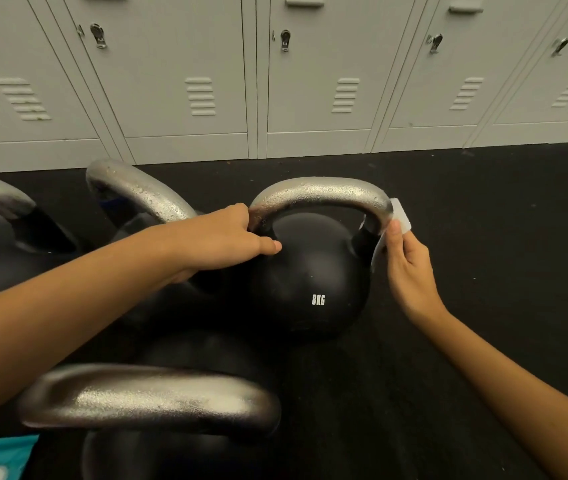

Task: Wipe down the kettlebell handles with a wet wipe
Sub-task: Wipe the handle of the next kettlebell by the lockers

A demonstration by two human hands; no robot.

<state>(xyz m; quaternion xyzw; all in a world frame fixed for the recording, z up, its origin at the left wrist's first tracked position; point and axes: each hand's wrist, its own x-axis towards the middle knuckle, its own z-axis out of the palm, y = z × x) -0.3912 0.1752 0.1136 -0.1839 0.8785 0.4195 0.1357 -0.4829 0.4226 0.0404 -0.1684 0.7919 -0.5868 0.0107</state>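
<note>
Kettlebell: black round 8KG kettlebell [310, 282] with silver metal handle [320, 192], upright on the black floor [466, 209] before grey lockers [185, 71].
Left hand: left hand [227, 237] grips the handle's left end, thumb on the ball.
Right hand: right hand [409, 265] pinches a white wet wipe [398, 216] against the handle's right end.
Nearby: three more silver-handled kettlebells at left and front.

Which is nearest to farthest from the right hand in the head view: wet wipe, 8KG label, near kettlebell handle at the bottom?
From the right hand:
1. Wet wipe, pinched in its fingers against the handle's right end.
2. 8KG label, to its left on the ball.
3. Near kettlebell handle, bottom left, closest to the camera.
</note>
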